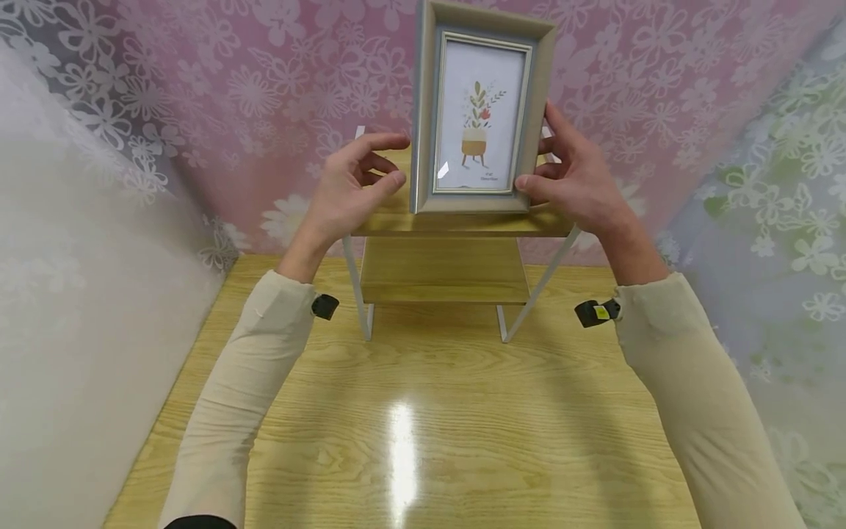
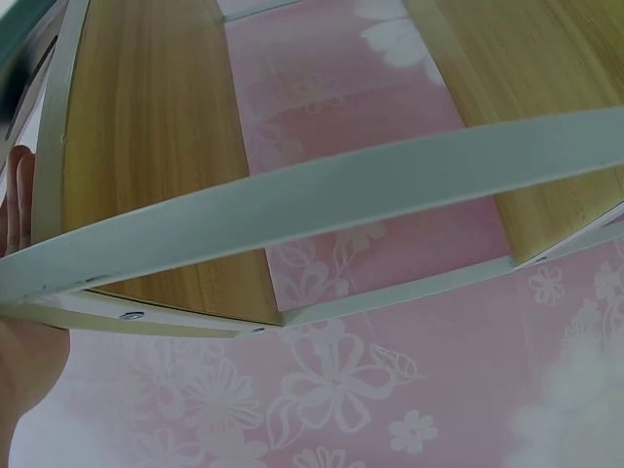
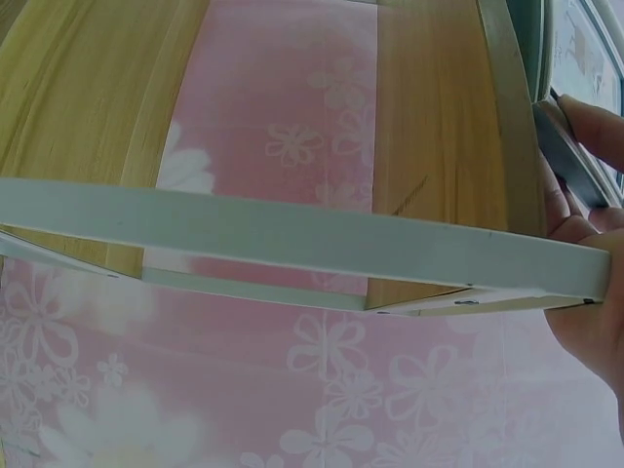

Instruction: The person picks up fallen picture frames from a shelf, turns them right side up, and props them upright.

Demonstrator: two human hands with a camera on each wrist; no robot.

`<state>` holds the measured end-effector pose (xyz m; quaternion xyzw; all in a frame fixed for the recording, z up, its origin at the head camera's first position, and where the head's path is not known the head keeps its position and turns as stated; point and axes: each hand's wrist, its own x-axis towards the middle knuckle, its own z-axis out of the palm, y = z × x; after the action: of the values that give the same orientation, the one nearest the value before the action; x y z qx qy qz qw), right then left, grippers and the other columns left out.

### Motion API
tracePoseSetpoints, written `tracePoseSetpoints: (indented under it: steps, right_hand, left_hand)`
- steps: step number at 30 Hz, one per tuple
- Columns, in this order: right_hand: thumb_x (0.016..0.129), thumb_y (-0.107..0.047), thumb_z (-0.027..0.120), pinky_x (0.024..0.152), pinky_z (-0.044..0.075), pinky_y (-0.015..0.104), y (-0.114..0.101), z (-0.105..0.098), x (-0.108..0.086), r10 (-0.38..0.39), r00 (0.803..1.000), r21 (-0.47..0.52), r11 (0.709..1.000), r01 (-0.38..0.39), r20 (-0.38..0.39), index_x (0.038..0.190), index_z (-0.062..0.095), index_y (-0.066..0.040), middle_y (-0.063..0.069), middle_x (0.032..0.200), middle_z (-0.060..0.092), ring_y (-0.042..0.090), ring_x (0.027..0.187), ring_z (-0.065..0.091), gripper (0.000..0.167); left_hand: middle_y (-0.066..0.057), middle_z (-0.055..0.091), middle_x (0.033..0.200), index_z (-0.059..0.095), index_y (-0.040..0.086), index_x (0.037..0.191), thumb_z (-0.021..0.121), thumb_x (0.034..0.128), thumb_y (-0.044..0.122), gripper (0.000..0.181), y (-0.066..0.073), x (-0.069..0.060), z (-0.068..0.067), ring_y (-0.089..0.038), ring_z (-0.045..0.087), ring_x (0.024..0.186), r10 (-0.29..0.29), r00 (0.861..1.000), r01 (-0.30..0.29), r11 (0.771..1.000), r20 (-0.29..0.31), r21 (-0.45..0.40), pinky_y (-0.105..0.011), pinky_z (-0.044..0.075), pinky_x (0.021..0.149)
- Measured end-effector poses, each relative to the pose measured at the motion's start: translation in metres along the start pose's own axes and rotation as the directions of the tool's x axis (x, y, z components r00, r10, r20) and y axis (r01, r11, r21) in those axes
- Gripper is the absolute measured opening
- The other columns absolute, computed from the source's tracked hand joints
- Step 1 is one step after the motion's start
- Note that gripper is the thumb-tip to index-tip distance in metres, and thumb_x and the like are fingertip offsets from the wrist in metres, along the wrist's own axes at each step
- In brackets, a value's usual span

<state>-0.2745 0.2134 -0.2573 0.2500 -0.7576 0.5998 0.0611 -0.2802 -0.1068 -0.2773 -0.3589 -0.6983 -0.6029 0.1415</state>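
Observation:
A picture frame (image 1: 485,203) with a grey-beige border stands upright above the small table's top. Behind its glass is a print of a potted plant (image 1: 476,139). My right hand (image 1: 578,176) grips the frame's lower right side, thumb on the front and fingers behind, partly hidden. In the right wrist view, that hand (image 3: 590,336) pinches the frame's edge (image 3: 570,146). At the frame's left side is my left hand (image 1: 353,180), fingers loosely bent and holding nothing. Its fingertips come close to the left edge; whether they touch, I cannot tell.
Beneath the frame stands a small two-tier table with a wooden top (image 1: 463,225), a lower shelf (image 1: 443,272) and white metal legs (image 1: 538,283). A pink floral wall (image 1: 297,88) rises behind it. Pale walls flank the wood-look floor (image 1: 463,411).

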Motion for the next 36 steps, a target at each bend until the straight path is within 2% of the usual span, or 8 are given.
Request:
tracePoseSetpoints:
  steps: [7, 15, 21, 27, 36]
  right_hand:
    - [0.084, 0.009, 0.07, 0.067, 0.059, 0.025, -0.0013, -0.0005, -0.0005, 0.009, 1.0, -0.023, 1.0, -0.008, 0.005, 0.156, 0.029, -0.036, 0.015, 0.118, 0.055, 0.023, 0.075, 0.065, 0.095]
    - [0.084, 0.01, 0.07, 0.071, 0.058, 0.023, 0.0, -0.001, 0.0001, 0.007, 1.0, -0.037, 0.999, -0.006, 0.012, 0.157, 0.027, -0.035, 0.013, 0.123, 0.054, 0.024, 0.078, 0.064, 0.096]
    - [0.085, 0.009, 0.07, 0.072, 0.058, 0.022, 0.0004, -0.0012, 0.0004, -0.008, 1.0, -0.083, 0.996, 0.01, 0.02, 0.157, 0.026, -0.035, 0.011, 0.127, 0.054, 0.023, 0.08, 0.065, 0.095]
    - [0.085, 0.009, 0.07, 0.07, 0.058, 0.022, 0.0017, -0.0024, 0.0006, -0.009, 1.0, -0.078, 0.997, 0.011, 0.025, 0.157, 0.027, -0.035, 0.011, 0.126, 0.054, 0.024, 0.08, 0.065, 0.095]
    - [0.084, 0.009, 0.069, 0.07, 0.058, 0.023, 0.0014, -0.0023, -0.0001, -0.008, 1.0, -0.071, 0.997, 0.01, 0.021, 0.157, 0.028, -0.036, 0.011, 0.125, 0.055, 0.024, 0.078, 0.065, 0.094]
  left_hand:
    - [-0.014, 0.063, 0.127, 0.061, -0.004, 0.129, 0.068, 0.0899, -0.002, 0.04, -0.002, 0.0008, 0.0003, -0.019, 0.066, 0.093, 0.015, 0.999, -0.017, 0.999, 0.048, 0.037, -0.031, 0.056, 0.082]
    - [-0.009, 0.069, 0.119, 0.063, 0.003, 0.128, 0.069, 0.092, 0.003, 0.036, 0.0004, 0.0022, 0.0042, -0.017, 0.069, 0.091, 0.024, 0.996, -0.04, 0.979, 0.081, 0.199, -0.029, 0.056, 0.079]
    - [-0.01, 0.073, 0.106, 0.065, 0.003, 0.124, 0.068, 0.0924, 0.003, 0.032, 0.0014, 0.0009, 0.0049, -0.016, 0.069, 0.089, 0.039, 0.996, -0.054, 0.98, 0.081, 0.193, -0.028, 0.055, 0.075]
    - [-0.01, 0.075, 0.099, 0.066, 0.002, 0.122, 0.066, 0.092, 0.0, 0.03, -0.0009, 0.0009, 0.005, -0.016, 0.07, 0.087, 0.058, 0.994, -0.074, 0.981, 0.093, 0.179, -0.027, 0.055, 0.072]
    - [-0.012, 0.074, 0.091, 0.066, 0.0, 0.119, 0.067, 0.092, 0.0, 0.027, 0.0022, 0.0001, 0.0068, -0.017, 0.069, 0.079, 0.031, 0.996, -0.048, 0.979, 0.089, 0.197, -0.024, 0.052, 0.068]
